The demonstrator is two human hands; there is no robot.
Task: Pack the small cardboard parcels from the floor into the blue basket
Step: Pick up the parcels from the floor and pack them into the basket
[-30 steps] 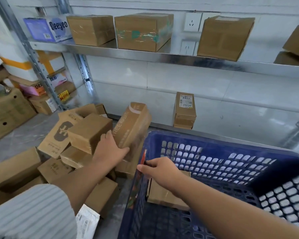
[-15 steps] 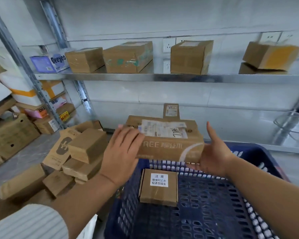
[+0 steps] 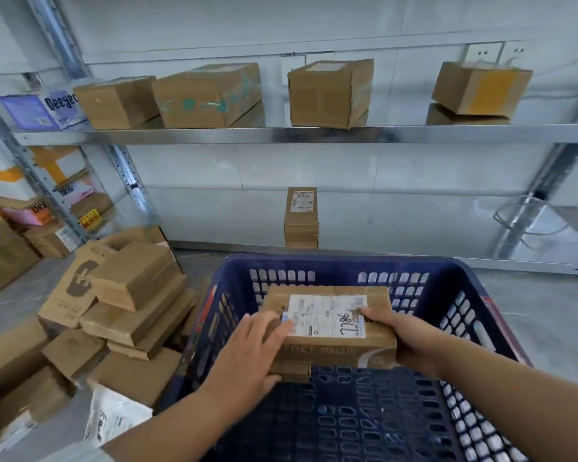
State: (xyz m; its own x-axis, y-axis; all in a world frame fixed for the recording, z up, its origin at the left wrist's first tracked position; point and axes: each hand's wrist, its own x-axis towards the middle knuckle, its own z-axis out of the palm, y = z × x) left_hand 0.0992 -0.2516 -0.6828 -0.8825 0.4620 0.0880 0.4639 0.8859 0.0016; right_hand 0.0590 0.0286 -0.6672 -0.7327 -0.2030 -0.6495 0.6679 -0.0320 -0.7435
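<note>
A long cardboard parcel (image 3: 317, 352) with a white shipping label lies flat inside the blue basket (image 3: 347, 262), near its back wall. My left hand (image 3: 247, 348) grips its left end, fingers over the top. At its right end my right hand (image 3: 402, 341) holds it, thumb on top and fingers underneath. A smaller parcel (image 3: 291, 371) peeks out from under it on the basket floor. To the left of the basket, a pile of small cardboard parcels (image 3: 134, 278) lies on the floor.
A metal shelf (image 3: 314, 134) above carries several cardboard boxes (image 3: 207, 95). One upright box (image 3: 301, 216) stands against the wall behind the basket. A white mailer bag (image 3: 114, 415) lies at the near left. More cartons (image 3: 0, 255) fill the racks at far left.
Both hands lifted the long parcel off the floor pile, turned it level over the basket and lowered it inside, onto the smaller parcel. The camera tilted up.
</note>
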